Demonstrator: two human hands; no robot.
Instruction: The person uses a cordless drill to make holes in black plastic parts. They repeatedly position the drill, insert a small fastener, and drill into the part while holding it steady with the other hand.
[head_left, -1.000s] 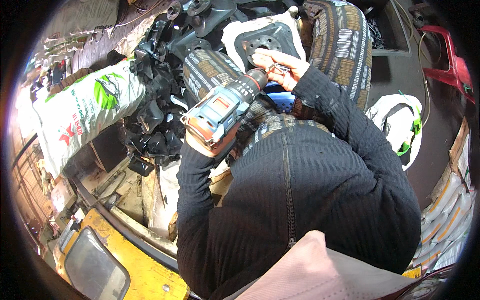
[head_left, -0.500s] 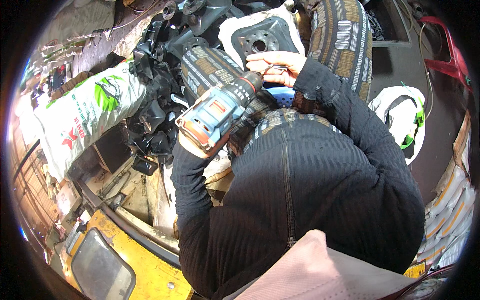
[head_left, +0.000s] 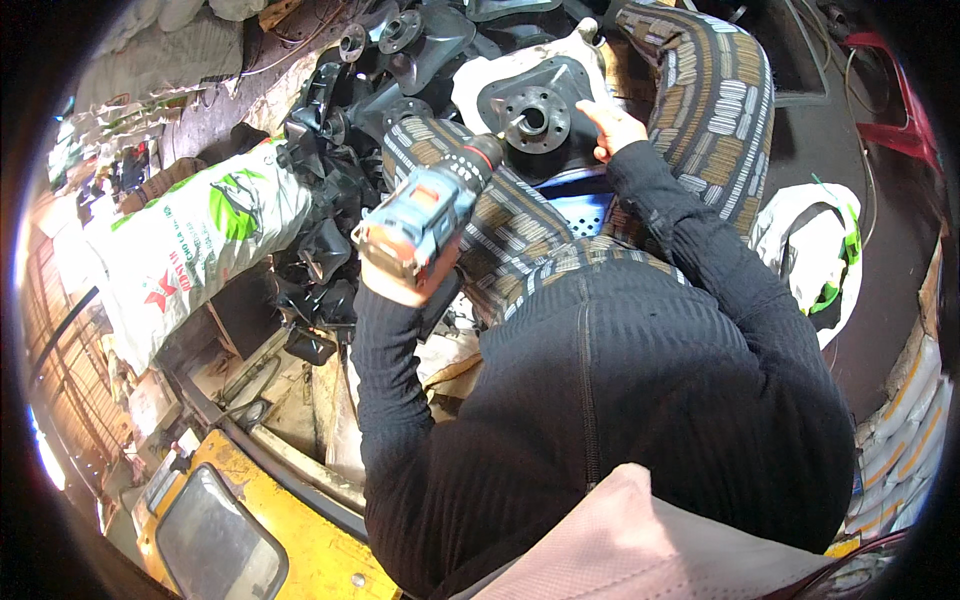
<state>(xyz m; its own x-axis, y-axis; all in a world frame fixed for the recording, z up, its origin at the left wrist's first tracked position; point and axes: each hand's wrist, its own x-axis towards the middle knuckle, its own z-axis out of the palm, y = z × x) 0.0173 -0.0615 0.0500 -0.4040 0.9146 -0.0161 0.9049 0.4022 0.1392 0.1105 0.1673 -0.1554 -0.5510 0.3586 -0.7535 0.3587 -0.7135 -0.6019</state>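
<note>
My left hand (head_left: 405, 282) is closed around a blue-grey cordless drill (head_left: 425, 205). The drill points up and away, its bit close to the round hub of a black flanged part (head_left: 545, 150); whether it touches is not clear. Around the hub runs a ring of holes. The black part lies against a white piece with rounded corners (head_left: 470, 75), between my knees. My right hand (head_left: 618, 130) is just right of the hub, one finger stretched toward it and the others curled. What those curled fingers hold, if anything, is hidden.
Many similar black parts (head_left: 325, 245) are heaped at the left, beside a full white-and-green sack (head_left: 190, 235). An open white bag (head_left: 805, 245) stands at the right. A yellow panel with a window (head_left: 220, 530) lies lower left; a blue perforated surface (head_left: 590, 215) shows between my legs.
The drill tip has left my right hand's fingers and is now by the hub. My right hand has moved right, uncovering the black part. The metal pieces it pinched no longer show.
</note>
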